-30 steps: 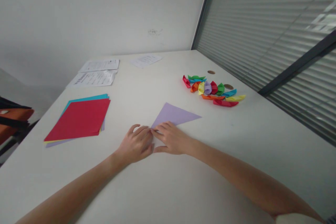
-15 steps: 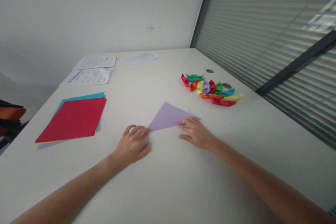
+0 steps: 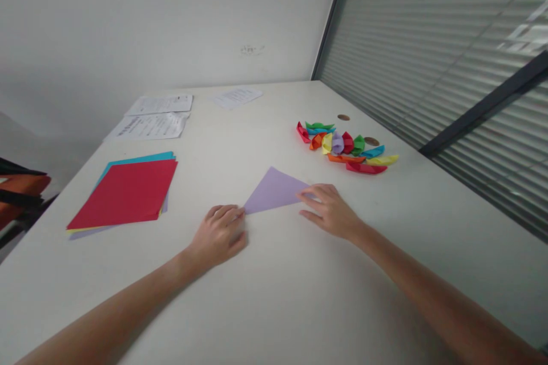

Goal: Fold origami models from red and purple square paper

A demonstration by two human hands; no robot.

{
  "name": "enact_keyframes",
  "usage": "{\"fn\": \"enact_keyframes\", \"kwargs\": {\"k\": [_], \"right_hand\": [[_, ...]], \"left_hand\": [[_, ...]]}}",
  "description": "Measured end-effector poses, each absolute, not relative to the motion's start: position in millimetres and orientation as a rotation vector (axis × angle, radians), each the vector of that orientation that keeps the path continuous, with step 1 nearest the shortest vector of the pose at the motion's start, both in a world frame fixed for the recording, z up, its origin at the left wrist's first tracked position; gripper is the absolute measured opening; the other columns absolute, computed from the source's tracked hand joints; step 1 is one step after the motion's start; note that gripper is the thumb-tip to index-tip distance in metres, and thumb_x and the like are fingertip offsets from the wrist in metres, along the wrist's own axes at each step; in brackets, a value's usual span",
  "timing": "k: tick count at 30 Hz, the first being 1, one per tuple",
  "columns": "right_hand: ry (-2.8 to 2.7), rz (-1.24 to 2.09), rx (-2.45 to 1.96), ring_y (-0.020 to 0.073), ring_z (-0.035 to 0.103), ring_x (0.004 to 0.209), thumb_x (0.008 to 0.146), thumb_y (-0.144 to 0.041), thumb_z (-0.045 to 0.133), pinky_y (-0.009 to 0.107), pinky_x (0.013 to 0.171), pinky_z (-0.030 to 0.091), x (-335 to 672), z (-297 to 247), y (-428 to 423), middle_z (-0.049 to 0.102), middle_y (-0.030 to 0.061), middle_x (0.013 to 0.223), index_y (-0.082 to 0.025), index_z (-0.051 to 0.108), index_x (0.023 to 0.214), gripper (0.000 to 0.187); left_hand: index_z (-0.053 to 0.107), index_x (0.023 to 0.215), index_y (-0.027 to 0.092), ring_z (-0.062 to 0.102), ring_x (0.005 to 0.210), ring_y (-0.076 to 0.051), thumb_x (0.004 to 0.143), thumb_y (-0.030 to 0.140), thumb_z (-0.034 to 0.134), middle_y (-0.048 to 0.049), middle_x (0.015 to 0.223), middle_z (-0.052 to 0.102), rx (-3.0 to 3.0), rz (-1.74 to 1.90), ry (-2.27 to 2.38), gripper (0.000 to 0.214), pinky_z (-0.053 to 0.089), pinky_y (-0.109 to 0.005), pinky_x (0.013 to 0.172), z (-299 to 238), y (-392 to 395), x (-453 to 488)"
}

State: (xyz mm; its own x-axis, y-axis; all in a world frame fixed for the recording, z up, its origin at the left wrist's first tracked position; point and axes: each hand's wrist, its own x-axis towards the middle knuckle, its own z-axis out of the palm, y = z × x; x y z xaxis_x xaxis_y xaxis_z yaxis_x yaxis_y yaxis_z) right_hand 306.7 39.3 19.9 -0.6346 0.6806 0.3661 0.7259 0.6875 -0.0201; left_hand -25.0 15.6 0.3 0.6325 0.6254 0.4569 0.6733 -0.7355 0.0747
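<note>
A lilac paper triangle (image 3: 273, 191) lies flat on the white table (image 3: 274, 296). My left hand (image 3: 219, 235) rests at its left corner, fingers curled down with the tips pressing the paper's point. My right hand (image 3: 330, 211) lies over the triangle's right corner, fingers stretched flat along the edge. Neither hand lifts the paper.
A stack of coloured sheets (image 3: 126, 193), red on top, lies to the left. A cluster of folded paper boats (image 3: 345, 148) sits at the right rear near two round table holes. Printed white pages (image 3: 154, 120) lie at the back. Window blinds run along the right edge.
My right hand has slid from beside my left hand along the triangle's lower edge to its right corner. My left hand has stayed at the left corner.
</note>
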Motion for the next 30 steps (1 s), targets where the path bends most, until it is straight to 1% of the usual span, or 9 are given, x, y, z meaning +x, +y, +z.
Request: {"fn": "enact_keyframes", "kwargs": {"k": [2, 5, 9, 15, 18, 21, 23, 26, 30], "right_hand": [[-2.645, -0.099, -1.026, 0.0286, 0.053, 0.11, 0.094, -0.047, 0.049, 0.046, 0.093, 0.042, 285, 18, 38, 0.063, 0.0149, 0.119, -0.015, 0.061, 0.125, 0.046], [-2.666, -0.037, -1.016, 0.0288, 0.054, 0.108, 0.093, -0.048, 0.049, 0.046, 0.092, 0.043, 280, 10, 37, 0.064, 0.015, 0.115, -0.014, 0.064, 0.121, 0.046], [-2.569, -0.04, -1.176, 0.0275, 0.056, 0.102, 0.094, -0.043, 0.049, 0.045, 0.089, 0.044, 314, 1, 36, 0.065, 0.0151, 0.105, -0.013, 0.066, 0.118, 0.042], [-2.427, -0.101, -1.318, 0.025, 0.058, 0.096, 0.095, -0.035, 0.049, 0.044, 0.086, 0.043, 360, -5, 38, 0.066, 0.0108, 0.097, -0.018, 0.071, 0.109, 0.031], [-2.415, -0.129, -1.305, 0.0232, 0.059, 0.089, 0.095, -0.033, 0.051, 0.041, 0.082, 0.044, 365, -6, 42, 0.066, 0.0097, 0.091, -0.018, 0.072, 0.105, 0.028], [-2.432, -0.158, -1.262, 0.0221, 0.059, 0.084, 0.094, -0.033, 0.053, 0.039, 0.078, 0.045, 364, -4, 44, 0.065, 0.009, 0.087, -0.018, 0.073, 0.099, 0.026], [-2.446, -0.184, -1.247, 0.0218, 0.059, 0.083, 0.093, -0.033, 0.054, 0.039, 0.077, 0.045, 363, -2, 45, 0.065, 0.0086, 0.086, -0.019, 0.073, 0.096, 0.024], [-2.461, -0.193, -1.208, 0.022, 0.06, 0.086, 0.093, -0.034, 0.055, 0.039, 0.081, 0.046, 359, 3, 51, 0.067, 0.0094, 0.093, -0.019, 0.072, 0.102, 0.024], [-2.555, -0.15, -1.055, 0.0211, 0.062, 0.095, 0.095, -0.029, 0.052, 0.036, 0.085, 0.048, 348, 8, 66, 0.069, 0.0099, 0.104, -0.018, 0.069, 0.109, 0.025]], "left_hand": [[0.063, 0.106, 0.015, 0.064, 0.104, -0.028, 0.083, 0.025, 0.057, -0.0109, 0.109, 0.07, -2.75, -0.709, -1.08, 0.025, 0.052, -0.044, 0.087, 1, 15, -25], [0.064, 0.106, 0.015, 0.065, 0.104, -0.028, 0.084, 0.025, 0.056, -0.0115, 0.108, 0.07, -2.747, -0.709, -1.077, 0.026, 0.053, -0.045, 0.085, 3, 15, -25], [0.066, 0.1, 0.016, 0.067, 0.101, -0.027, 0.083, 0.024, 0.057, -0.011, 0.108, 0.071, -2.738, -0.754, -1.068, 0.02, 0.055, -0.044, 0.083, 5, 16, -27], [0.068, 0.087, 0.018, 0.069, 0.098, -0.024, 0.083, 0.02, 0.058, -0.0082, 0.108, 0.073, -2.766, -0.86, -1.134, 0.011, 0.057, -0.042, 0.084, 0, 20, -31], [0.069, 0.082, 0.017, 0.07, 0.098, -0.022, 0.085, 0.018, 0.056, -0.0081, 0.106, 0.074, -2.803, -0.946, -1.213, 0.013, 0.057, -0.038, 0.088, -2, 23, -35], [0.068, 0.076, 0.017, 0.071, 0.092, -0.021, 0.086, 0.021, 0.056, -0.0091, 0.105, 0.074, -2.821, -0.973, -1.262, 0.017, 0.059, -0.035, 0.082, 2, 27, -42], [0.066, 0.071, 0.017, 0.071, 0.088, -0.021, 0.087, 0.022, 0.057, -0.0098, 0.103, 0.074, -2.747, -1.037, -1.255, 0.02, 0.059, -0.035, 0.079, 8, 31, -44], [0.067, 0.086, 0.017, 0.07, 0.088, -0.021, 0.087, 0.02, 0.058, -0.0083, 0.098, 0.074, -2.662, -1.095, -1.146, 0.01, 0.057, -0.038, 0.082, 17, 38, -32], [0.063, 0.111, 0.017, 0.068, 0.098, -0.022, 0.087, 0.025, 0.059, -0.0092, 0.111, 0.071, -2.881, -0.712, -1.022, 0.026, 0.054, -0.037, 0.088, 25, 46, 4]]}}
